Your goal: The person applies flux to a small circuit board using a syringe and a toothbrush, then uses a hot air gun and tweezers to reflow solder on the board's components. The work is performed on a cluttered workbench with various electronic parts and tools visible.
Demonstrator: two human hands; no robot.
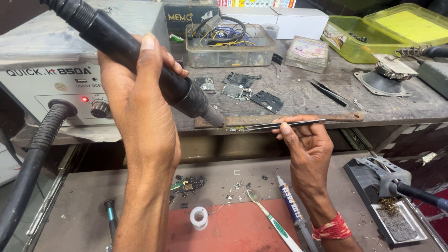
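Nearest the camera, on the lower shelf, a red mat (233, 231) carried a small white roll of tape (199, 217), a toothbrush (273, 220) with a white and green handle, and a thin blue and white tube (290, 201). Just behind the mat lay a broken piece of circuit board (187, 185) amid dark crumbs. To the right, a soldering iron (420, 195) rested in its metal stand (379, 176).

Above the shelf, the left hand (140, 107) was wrapped tight around the black handle of a hot air gun (135, 53), its metal nozzle slanting down to the right. The nozzle tip sat just over a tiny board (240, 128), a thin sliver with greenish-gold flecks, lying on the front edge of the upper bench (303, 95) beside a rusty metal strip (289, 119). The right hand (305, 144), a red thread at its wrist, pinched a pair of tweezers (287, 124) between thumb and fingers; the tips reached left to the tiny board, though whether they touched it could not be told.

Further back on the bench lay several dark phone boards (245, 89) and a second pair of tweezers (333, 94). At the left stood the grey hot air station (56, 88) with a red light and a knob. Farthest back stood a clear box of wires (228, 44) and a green plastic box (373, 37).
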